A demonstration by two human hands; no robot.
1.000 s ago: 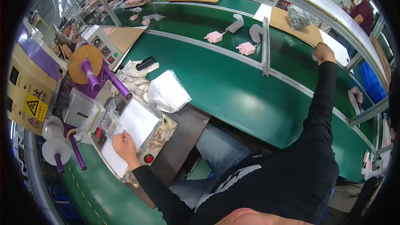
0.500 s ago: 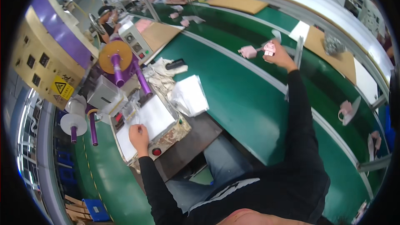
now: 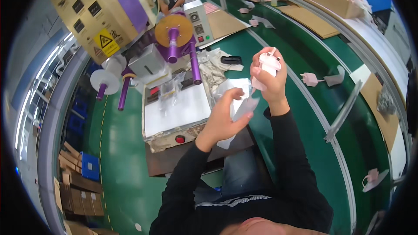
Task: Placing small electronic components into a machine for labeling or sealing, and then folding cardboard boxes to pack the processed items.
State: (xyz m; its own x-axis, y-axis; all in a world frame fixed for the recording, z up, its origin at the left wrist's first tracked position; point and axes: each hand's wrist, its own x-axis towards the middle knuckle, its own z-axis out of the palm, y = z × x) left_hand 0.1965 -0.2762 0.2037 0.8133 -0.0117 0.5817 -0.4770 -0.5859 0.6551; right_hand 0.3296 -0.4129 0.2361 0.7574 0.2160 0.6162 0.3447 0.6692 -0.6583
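My right hand [image 3: 275, 82] is closed round a pink power plug [image 3: 270, 62], its pins pointing up and away from me. A translucent plastic film [image 3: 246, 107] hangs from the plug's lower side. My left hand [image 3: 222, 119] is just left of that film, thumb and fingers spread around it; whether they touch it I cannot tell. Beneath my hands lies a stack of clear plastic bags [image 3: 233, 86], partly hidden. A machine with a white work plate [image 3: 176, 112] and a red button [image 3: 180, 139] stands left of my left hand.
On the green conveyor belt [image 3: 300, 52] lie more pink plugs, one [image 3: 310, 79] with film beside it. A metal rail [image 3: 344, 111] stands at the belt. Purple rollers [image 3: 194, 63] stick out from the machine. Crumpled cloth [image 3: 213, 67] and a black object [image 3: 230, 60] lie behind the bags.
My right hand has brought the pink plug back from the belt toward my middle. My left hand has moved from the white plate to the film, its fingers spreading. The view has turned right.
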